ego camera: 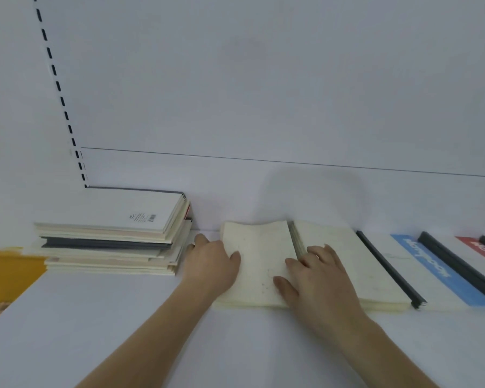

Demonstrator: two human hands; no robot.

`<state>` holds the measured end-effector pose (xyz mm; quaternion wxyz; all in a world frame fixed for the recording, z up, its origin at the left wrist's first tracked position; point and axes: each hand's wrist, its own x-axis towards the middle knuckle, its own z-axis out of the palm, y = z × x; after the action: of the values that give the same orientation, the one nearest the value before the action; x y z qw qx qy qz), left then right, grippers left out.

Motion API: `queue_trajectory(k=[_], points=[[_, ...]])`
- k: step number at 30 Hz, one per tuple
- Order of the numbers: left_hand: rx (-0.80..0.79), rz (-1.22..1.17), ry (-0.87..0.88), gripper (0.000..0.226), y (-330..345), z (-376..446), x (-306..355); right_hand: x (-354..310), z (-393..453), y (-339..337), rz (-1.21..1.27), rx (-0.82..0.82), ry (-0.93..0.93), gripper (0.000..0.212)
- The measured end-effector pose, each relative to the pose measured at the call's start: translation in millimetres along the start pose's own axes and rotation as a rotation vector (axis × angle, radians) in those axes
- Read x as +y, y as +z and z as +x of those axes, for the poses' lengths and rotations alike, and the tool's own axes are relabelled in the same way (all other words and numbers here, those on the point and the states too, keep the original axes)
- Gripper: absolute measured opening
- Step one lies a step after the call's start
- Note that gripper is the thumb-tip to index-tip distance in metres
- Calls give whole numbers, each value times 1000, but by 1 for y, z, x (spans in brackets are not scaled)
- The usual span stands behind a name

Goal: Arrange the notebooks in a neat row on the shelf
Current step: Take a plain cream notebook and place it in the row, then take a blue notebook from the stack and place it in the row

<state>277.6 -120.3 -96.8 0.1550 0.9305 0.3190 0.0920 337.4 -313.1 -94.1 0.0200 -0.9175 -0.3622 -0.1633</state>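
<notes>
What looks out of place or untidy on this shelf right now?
The stack of notebooks at the left is ragged, its edges fanned out of line. The cream notebook under both hands lies skewed, overlapping its neighbour, with a wavy far edge. The left hand and right hand rest on it.

On the shelf, a stack of notebooks lies at left; an open notebook sits mid-shelf, with overlapping notebooks rowed to its right.

Both hands, left and right, flat on cream notebook; stack just left.
</notes>
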Motion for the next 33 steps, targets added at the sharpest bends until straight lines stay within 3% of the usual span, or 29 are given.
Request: queue_trajectory(k=[3, 5, 7, 9, 11, 15, 25, 28, 31, 33], points=[[-10, 5, 59, 47, -8, -11, -3, 1, 0, 7, 8, 7, -13, 56], [-16, 61, 144, 61, -17, -25, -6, 4, 0, 5, 13, 26, -39, 56], [-111, 82, 228, 85, -26, -39, -12, 7, -1, -5, 66, -4, -87, 67], [-240, 112, 317, 102, -33, -49, -19, 12, -2, -16, 88, -116, -175, 92], [-252, 184, 379, 96, -34, -49, -23, 17, -1, -22, 48, -183, -274, 103], [-131, 224, 412, 72, -30, -50, -25, 22, 4, -16, 27, -157, -339, 84], [-120, 295, 429, 60, -26, -59, -29, 22, -3, -9, 22, -138, -329, 78], [-79, 223, 398, 62, -23, -66, -31, 16, -4, -13, 23, -131, -324, 85], [39, 134, 368, 66, -32, -79, -40, -4, -5, -17, 121, 6, -298, 77], [223, 51, 333, 52, -41, -84, -50, -23, -4, -19, 173, 68, -310, 68]])
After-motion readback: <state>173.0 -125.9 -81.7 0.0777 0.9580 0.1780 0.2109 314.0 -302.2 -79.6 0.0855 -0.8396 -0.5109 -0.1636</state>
